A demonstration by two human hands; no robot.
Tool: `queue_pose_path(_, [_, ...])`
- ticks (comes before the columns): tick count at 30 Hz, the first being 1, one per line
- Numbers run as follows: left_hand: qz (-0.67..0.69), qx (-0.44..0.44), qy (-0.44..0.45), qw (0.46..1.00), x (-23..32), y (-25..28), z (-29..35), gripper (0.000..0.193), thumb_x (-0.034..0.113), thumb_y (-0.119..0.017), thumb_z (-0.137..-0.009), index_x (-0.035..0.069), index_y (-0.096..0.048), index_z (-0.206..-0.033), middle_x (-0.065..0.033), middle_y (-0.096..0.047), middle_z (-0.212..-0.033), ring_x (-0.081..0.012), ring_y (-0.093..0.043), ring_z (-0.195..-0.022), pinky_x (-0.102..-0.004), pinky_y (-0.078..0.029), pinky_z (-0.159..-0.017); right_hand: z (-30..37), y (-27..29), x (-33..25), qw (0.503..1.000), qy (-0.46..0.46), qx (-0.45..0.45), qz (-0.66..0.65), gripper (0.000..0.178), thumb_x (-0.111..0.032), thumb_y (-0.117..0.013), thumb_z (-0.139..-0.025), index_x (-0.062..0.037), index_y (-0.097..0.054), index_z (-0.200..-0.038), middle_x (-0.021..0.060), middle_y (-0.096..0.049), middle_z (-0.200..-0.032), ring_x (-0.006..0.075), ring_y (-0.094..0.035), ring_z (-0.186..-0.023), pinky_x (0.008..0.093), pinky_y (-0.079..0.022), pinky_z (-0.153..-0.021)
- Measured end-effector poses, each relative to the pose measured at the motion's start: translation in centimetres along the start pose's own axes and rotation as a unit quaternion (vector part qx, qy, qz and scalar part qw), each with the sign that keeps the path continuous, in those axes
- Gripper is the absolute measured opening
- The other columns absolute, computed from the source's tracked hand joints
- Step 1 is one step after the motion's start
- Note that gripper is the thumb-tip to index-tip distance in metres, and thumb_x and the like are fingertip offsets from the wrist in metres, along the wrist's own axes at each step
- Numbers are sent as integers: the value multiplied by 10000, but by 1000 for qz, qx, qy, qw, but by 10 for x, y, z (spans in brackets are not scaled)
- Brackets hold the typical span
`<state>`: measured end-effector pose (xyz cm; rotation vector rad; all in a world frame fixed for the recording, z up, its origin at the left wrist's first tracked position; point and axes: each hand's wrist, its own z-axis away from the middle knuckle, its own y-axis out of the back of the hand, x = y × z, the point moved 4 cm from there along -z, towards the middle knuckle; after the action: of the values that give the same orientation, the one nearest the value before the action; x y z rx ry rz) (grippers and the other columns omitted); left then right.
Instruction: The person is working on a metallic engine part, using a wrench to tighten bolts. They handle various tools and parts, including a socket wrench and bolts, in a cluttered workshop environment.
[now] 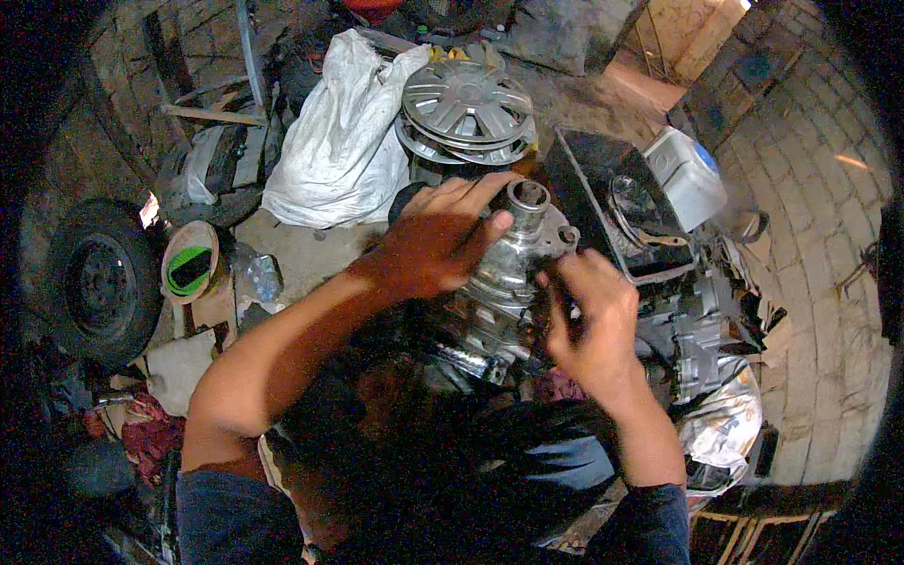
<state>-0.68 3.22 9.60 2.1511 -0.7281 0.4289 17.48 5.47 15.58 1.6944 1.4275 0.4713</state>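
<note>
And here it is, the metal housing (pixel 513 278), in the middle of the view, right in front of the person and framed by both hands. Look at the line of it: the long axis runs from the round collar (pixel 529 195) at the far end back toward the person's lap, leaning slightly left as it comes nearer. That collar points up and away from the body, its hollow mouth turned toward the camera. Just beyond the collar's right side, a flange (pixel 565 237) with a hole juts out sideways, across the axis. The near end drops into shadow, too dark to read.

Now the left hand (pixel 428 235): it lies over the housing's left flank, thumb apart from the fingers, fingertips reaching up beside the collar; how firmly it grips, I can't tell. Over on the right, the right hand (pixel 598 315) comes in close to the opposite flank, fingers curled, thumb near the forefinger, a narrow shape; whether anything is pinched there, I can't tell.

Around them, silver wheel covers (pixel 468 105) sit stacked beyond the collar, beside a white sack (pixel 339 141). To the right, a dark tray (pixel 664 274) slants away, a white container (pixel 680 179) next to it.
</note>
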Motion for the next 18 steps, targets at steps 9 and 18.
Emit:
queue_pose_path(9, [-24, -13, 5, 1000, -4, -5, 0, 509, 403, -368, -1008, 41, -443, -1359, -244, -608, -1059, -418, -575, -995, -518, -433, -872, -1, -1, 16, 998, -43, 15, 31, 252, 73, -596, -590, 4, -584, -832, 199, -577, -763, 412, -567, -721, 448, -447, -616])
queue_pose_path(18, [-10, 14, -24, 1000, 2, 1, 0, 506, 407, -345, -1021, 51, -442, -1367, -254, -609, -1056, -428, -574, -1012, -521, -436, -874, 1, 1, -3, 999, -23, 6, 44, 239, 54, -622, -633, 0, -596, -864, 204, -546, -742, 417, -555, -734, 466, -454, -643])
